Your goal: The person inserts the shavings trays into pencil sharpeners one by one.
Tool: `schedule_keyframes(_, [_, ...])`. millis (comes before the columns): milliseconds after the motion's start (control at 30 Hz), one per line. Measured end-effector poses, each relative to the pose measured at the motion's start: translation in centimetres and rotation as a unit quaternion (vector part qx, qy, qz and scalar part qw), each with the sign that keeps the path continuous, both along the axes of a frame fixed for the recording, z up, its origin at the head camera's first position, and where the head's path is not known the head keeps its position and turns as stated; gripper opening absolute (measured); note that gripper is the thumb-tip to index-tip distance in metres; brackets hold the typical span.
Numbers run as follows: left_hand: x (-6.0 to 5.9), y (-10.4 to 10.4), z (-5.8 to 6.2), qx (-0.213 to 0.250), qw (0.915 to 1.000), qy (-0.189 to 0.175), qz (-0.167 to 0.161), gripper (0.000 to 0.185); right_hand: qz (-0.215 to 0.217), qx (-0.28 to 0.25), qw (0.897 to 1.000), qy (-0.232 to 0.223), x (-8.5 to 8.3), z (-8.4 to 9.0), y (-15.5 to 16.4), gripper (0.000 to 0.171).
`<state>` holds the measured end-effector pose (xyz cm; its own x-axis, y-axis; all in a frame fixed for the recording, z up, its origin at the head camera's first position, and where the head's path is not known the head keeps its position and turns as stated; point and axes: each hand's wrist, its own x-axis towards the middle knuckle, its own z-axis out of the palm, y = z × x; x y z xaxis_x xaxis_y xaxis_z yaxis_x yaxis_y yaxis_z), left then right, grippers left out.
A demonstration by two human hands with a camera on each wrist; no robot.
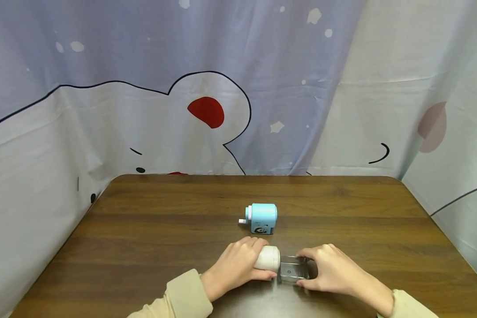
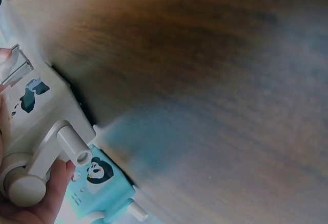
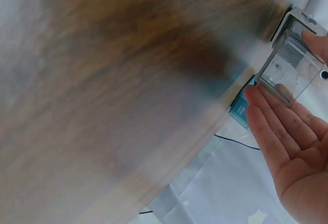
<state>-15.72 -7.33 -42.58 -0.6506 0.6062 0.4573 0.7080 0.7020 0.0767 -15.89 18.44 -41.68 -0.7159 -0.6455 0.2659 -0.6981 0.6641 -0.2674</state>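
My left hand (image 1: 238,263) grips a white crank pencil sharpener (image 1: 268,258) low over the table. Its crank handle (image 2: 51,149) and a dark animal print (image 2: 28,101) on its side show in the left wrist view. With thumb and fingers on opposite sides, my right hand (image 1: 335,271) holds a clear plastic shavings drawer (image 1: 291,270). The drawer lies right at the sharpener's end, its see-through walls showing in the right wrist view. Beyond both hands stands a light blue crank pencil sharpener (image 1: 264,217), its white handle pointing left.
The brown wooden table (image 1: 163,221) spreads out around the hands. A printed curtain (image 1: 286,88) hangs behind its far edge and along both sides.
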Motion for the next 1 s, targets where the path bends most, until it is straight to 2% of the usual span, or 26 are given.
schedule_keyframes(333, [0.1, -0.1, 0.1, 0.001, 0.9999, -0.015, 0.002, 0.056, 0.000, 0.001, 1.000, -0.005, -0.3, -0.2, -0.7, 0.042])
schedule_keyframes(1000, [0.1, 0.0, 0.2, -0.008, 0.9998, -0.019, 0.002, 0.057, 0.010, -0.005, 1.000, -0.015, -0.9, -0.8, -1.9, 0.040])
